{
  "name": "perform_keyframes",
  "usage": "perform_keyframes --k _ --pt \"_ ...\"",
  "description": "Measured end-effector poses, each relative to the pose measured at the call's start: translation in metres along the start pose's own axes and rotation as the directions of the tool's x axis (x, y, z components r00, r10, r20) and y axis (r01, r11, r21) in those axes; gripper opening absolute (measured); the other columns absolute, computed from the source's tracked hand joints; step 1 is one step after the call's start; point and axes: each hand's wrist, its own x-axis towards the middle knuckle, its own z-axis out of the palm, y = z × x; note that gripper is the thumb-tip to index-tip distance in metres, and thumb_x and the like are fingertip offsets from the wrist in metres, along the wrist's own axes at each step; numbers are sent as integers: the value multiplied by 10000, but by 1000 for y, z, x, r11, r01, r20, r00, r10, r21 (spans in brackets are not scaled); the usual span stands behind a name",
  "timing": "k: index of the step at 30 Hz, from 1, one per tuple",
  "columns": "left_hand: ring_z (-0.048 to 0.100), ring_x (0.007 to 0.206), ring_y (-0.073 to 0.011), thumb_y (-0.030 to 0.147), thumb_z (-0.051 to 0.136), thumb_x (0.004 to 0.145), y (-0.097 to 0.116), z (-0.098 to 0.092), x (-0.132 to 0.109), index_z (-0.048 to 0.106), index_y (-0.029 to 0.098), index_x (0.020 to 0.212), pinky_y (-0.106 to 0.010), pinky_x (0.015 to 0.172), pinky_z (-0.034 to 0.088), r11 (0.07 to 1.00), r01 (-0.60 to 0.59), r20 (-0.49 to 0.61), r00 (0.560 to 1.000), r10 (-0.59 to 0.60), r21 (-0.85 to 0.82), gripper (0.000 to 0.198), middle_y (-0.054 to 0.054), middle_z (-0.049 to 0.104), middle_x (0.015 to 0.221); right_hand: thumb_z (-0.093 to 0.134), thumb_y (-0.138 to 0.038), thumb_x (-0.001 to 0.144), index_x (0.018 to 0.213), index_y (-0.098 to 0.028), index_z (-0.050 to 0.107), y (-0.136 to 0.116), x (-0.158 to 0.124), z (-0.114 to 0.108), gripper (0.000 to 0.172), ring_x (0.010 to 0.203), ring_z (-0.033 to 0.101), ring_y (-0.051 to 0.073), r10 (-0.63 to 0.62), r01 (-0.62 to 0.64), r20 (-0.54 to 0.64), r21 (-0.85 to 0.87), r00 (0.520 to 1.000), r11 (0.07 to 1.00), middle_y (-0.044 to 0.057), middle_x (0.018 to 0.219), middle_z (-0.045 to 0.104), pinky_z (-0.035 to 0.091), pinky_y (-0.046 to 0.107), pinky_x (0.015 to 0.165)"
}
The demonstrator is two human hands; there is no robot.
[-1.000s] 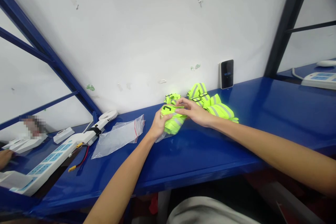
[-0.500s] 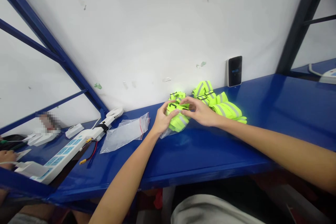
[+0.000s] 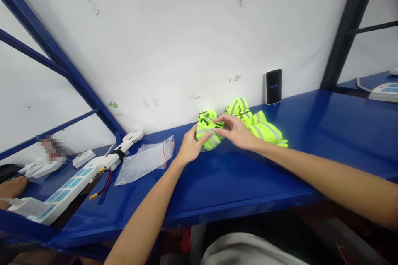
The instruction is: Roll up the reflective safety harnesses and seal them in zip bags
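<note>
My left hand (image 3: 191, 147) and my right hand (image 3: 238, 132) both grip a folded neon-yellow reflective band (image 3: 207, 134) at the back of the blue bench (image 3: 236, 182), near the white wall. The left fingers pinch its lower left side. The right fingers press on its top and right edge. A pile of more neon-yellow reflective bands (image 3: 264, 129) lies just right of my right hand. Another small band (image 3: 207, 114) sits behind the held one, against the wall.
A clear zip bag (image 3: 144, 160) lies left of my hands. Farther left are a white handheld fan (image 3: 129, 140), a white power strip (image 3: 64, 190) and a red wire. A dark phone (image 3: 273, 87) leans on the wall. Another person's hand (image 3: 12, 186) shows at far left.
The folded band has come down from slightly raised onto the bench, and both hands have closed more tightly over it. The view shifted a little.
</note>
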Motion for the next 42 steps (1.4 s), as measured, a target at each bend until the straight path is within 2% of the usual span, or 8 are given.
perform_keyframes --k 4,9,13,20,24,28,38,42 --pt "588 1062 -236 379 602 856 5 0 -4 504 174 1257 -345 951 426 989 -128 -13 992 129 79 461 -100 622 1203 635 -362 831 952 -215 629 -5 -1 -4 190 981 568 223 -136 139 35 -92 990 986 77 1067 581 473 342 788" --pt "538 1168 -245 332 597 866 1 -2 -5 437 183 1318 -366 1022 372 955 -235 25 972 235 182 502 -115 562 1289 627 -288 838 937 -210 639 -6 -2 -4 126 928 605 219 -244 256 92 -147 965 955 73 981 632 485 356 803" --pt "519 1194 -248 325 591 871 -4 -2 -4 430 189 1324 -377 1040 363 925 -290 45 957 288 247 500 -119 551 1297 637 -273 825 951 -216 673 -2 -2 -2 143 890 640 225 -252 271 117 -190 961 944 69 962 678 504 378 814" --pt "525 1188 -246 339 594 868 -4 -2 -4 436 192 1319 -378 1037 374 910 -304 37 951 306 280 500 -117 557 1284 591 -243 849 996 -230 715 2 -1 -1 193 1030 646 252 -253 280 139 -232 958 932 79 1057 715 492 432 928" --pt "532 1174 -236 328 572 883 -4 -2 -4 461 190 1297 -381 1031 380 906 -309 -1 946 323 291 451 -116 569 1262 553 -263 878 1127 -254 676 -1 -3 -2 278 1175 569 268 -268 319 219 -250 938 914 68 1183 677 425 497 1021" --pt "548 1153 -224 310 552 895 -2 -2 -4 500 193 1254 -373 1013 399 898 -327 -22 937 348 295 382 -108 591 1228 606 -258 830 1203 -235 634 -6 -5 -3 375 1345 380 308 -249 329 279 -291 927 898 75 1252 639 368 547 1060" --pt "591 1130 -214 259 467 925 -4 -5 -6 612 224 1155 -386 1015 431 894 -323 -49 934 355 311 273 -82 637 1209 583 -220 807 1322 -221 491 -2 -13 9 523 1401 272 318 -231 369 334 -445 914 816 111 1379 526 267 561 1099" --pt "582 1158 -202 202 402 937 -4 -3 -7 592 238 1220 -397 1032 433 849 -432 -4 891 455 303 342 -73 635 1229 591 -246 803 1246 -205 539 -1 -13 11 447 1419 227 332 -217 365 324 -521 921 772 125 1287 596 162 614 1118"
